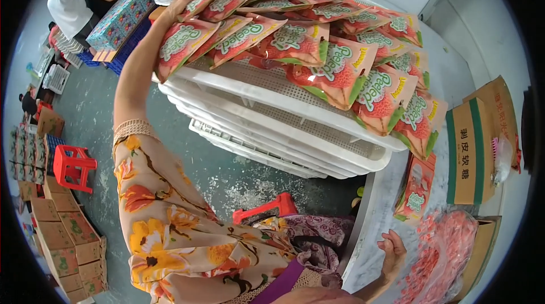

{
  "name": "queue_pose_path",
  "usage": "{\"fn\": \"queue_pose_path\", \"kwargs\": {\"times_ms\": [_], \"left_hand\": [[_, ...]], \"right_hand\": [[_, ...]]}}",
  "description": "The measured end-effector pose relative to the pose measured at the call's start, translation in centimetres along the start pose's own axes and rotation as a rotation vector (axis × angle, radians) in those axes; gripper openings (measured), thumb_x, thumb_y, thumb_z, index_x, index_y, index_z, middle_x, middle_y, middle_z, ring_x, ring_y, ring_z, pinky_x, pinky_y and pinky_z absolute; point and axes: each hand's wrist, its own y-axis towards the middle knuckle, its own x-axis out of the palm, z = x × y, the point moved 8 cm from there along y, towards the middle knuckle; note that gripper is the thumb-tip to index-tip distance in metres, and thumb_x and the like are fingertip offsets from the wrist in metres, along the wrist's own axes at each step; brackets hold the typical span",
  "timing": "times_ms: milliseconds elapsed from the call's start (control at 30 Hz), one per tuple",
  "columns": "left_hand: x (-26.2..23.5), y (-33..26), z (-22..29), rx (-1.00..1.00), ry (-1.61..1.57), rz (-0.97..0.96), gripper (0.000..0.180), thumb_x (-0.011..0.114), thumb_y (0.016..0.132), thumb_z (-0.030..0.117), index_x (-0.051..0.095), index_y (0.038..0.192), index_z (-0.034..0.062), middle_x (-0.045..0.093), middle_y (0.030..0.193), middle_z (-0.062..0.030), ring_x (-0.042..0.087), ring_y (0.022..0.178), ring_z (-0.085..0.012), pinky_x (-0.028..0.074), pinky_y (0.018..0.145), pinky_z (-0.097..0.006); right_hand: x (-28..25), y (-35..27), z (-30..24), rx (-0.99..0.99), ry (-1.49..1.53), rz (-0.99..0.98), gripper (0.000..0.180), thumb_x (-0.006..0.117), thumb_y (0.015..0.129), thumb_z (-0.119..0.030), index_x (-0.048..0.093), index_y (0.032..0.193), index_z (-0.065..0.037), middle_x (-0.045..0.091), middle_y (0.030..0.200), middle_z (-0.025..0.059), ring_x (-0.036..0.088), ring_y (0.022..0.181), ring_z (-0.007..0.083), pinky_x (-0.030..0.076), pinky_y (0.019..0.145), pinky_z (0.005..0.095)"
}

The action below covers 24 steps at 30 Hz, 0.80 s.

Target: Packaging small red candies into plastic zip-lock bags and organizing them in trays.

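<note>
Green floor [122,156], stacked trays [284,124]; left hand [180,5] touching pouches [335,68], grip unclear; right hand [392,251] empty, loose.

The floor [108,108] at left is green, with a red stool [72,160]. The upper-right wall [488,26] is white.

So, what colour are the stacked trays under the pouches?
White trays, best seen in the head view.

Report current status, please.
Left hand at glossy red pouches, grip unclear. Right hand open, seemingly empty. Pouches heaped on white perforated plastic tray; no obstruction visible.
</note>
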Motion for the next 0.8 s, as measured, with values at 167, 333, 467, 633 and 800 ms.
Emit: {"fn": "queue_pose_path", "kwargs": {"times_ms": [167,333,467,633,800], "left_hand": [[5.0,2.0,-1.8,-0.442,-1.024,0.017,0.053,0.057,0.097,0.023,0.041,0.146,0.0124,0.056,0.136,-0.0113,0.059,0.116,-0.0247,0.046,0.099,-0.032],[5.7,9.7,8.1,-0.266,-0.377,-0.067,0.045,0.045,0.099,0.015,0.044,0.141,-0.0012,0.054,0.138,-0.0114,0.052,0.126,-0.0253,0.038,0.108,-0.033],[12.4,24.9,32.7,0.196,-0.513,-0.215,0.045,0.045,0.099,0.016,0.046,0.140,-0.0014,0.055,0.138,-0.0113,0.053,0.126,-0.0247,0.038,0.108,-0.033],[14.4,29.9,57.8,0.610,-0.666,-0.204,0.044,0.046,0.098,0.016,0.047,0.138,-0.0017,0.055,0.137,-0.0111,0.053,0.124,-0.0239,0.039,0.107,-0.032],[7.7,28.1,59.0,0.557,-0.543,-0.030,0.043,0.047,0.098,0.016,0.049,0.136,-0.0019,0.056,0.136,-0.0108,0.054,0.123,-0.0230,0.039,0.107,-0.032]], "right_hand": [[1.6,0.0,4.3,-0.007,0.198,0.069,0.041,0.065,0.093,-0.022,0.059,0.125,0.002,0.068,0.103,0.0118,0.064,0.077,0.0165,0.055,0.075,0.0322],[1.4,-1.6,7.6,0.083,0.089,0.117,0.033,0.064,0.094,-0.020,0.064,0.119,0.001,0.068,0.094,0.0063,0.063,0.079,0.0146,0.054,0.074,0.0304],[2.3,0.4,6.4,-0.085,0.022,0.052,0.027,0.063,0.091,-0.016,0.066,0.113,-0.001,0.070,0.090,0.0042,0.063,0.079,0.0133,0.052,0.073,0.0301],[-4.9,-7.1,9.5,-0.061,0.011,0.452,0.032,0.070,0.087,-0.018,0.068,0.115,-0.004,0.073,0.095,0.0094,0.069,0.082,0.0168,0.054,0.075,0.0328],[-4.9,-14.4,-0.2,-0.323,0.255,0.235,0.042,0.075,0.084,-0.018,0.064,0.120,0.000,0.070,0.111,0.0105,0.067,0.094,0.0196,0.054,0.084,0.0322]]}}
